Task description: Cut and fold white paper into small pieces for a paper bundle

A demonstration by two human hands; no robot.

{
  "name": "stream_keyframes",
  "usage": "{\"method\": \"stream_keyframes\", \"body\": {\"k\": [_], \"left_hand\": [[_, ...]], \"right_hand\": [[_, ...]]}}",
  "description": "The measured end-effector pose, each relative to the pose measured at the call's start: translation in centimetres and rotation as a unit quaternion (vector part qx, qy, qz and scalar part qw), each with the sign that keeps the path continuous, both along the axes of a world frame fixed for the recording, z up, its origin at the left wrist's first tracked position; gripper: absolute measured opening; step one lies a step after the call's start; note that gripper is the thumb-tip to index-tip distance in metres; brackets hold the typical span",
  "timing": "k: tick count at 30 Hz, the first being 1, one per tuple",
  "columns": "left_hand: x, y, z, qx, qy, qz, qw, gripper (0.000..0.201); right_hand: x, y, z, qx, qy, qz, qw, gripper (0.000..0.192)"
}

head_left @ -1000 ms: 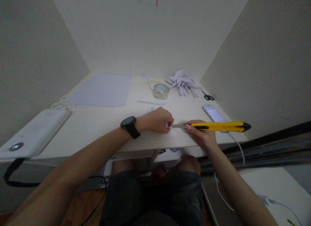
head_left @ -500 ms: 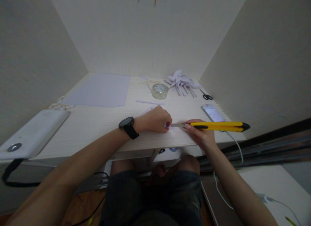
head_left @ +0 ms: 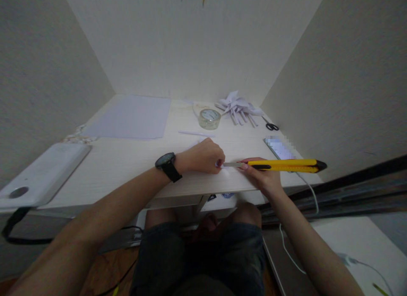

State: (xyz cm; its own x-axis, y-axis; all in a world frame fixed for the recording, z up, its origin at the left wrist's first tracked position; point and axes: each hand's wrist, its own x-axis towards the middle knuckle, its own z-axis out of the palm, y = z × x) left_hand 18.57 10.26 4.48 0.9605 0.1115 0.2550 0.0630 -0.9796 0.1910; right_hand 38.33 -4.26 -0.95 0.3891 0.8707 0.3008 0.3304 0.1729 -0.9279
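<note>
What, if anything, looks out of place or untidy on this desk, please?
Nothing looks spilled or damaged. The heap of folded paper pieces in the far corner is loose and untidy, with scissors beside it. The utility knife in the right hand has its blade out, tip close to the left hand.

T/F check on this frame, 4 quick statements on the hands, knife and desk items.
1. The right hand holds a yellow utility knife. True.
2. The left hand lies flat and open. False: it pinches a small white paper piece.
3. The clear tape roll sits beside the black-handled scissors. False: folded white paper strips lie between them.
4. A black wristwatch is on the left wrist. True.
</note>
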Motion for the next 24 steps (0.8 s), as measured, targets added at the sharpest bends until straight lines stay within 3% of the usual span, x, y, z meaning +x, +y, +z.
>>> {"method": "stream_keyframes", "body": {"k": [7,15,20,24], "left_hand": [[0.1,0.0,0.7,-0.003,0.031,0.017,0.999,0.006],[1.8,2.2,1.9,-0.092,0.118,0.033,0.988,0.027],[3.2,2.6,2.1,-0.105,0.166,0.022,0.98,0.013],[3.3,2.6,2.1,-0.126,0.156,0.006,0.98,0.015]], "right_hand": [[-0.8,-0.3,1.2,-0.012,-0.037,-0.016,0.999,0.02],[-0.8,-0.2,1.3,-0.021,-0.053,-0.028,0.998,0.021],[-0.7,-0.3,1.7,-0.016,-0.07,-0.002,0.997,0.019],[-0.7,-0.2,1.8,-0.009,-0.079,0.001,0.997,0.015]]}}
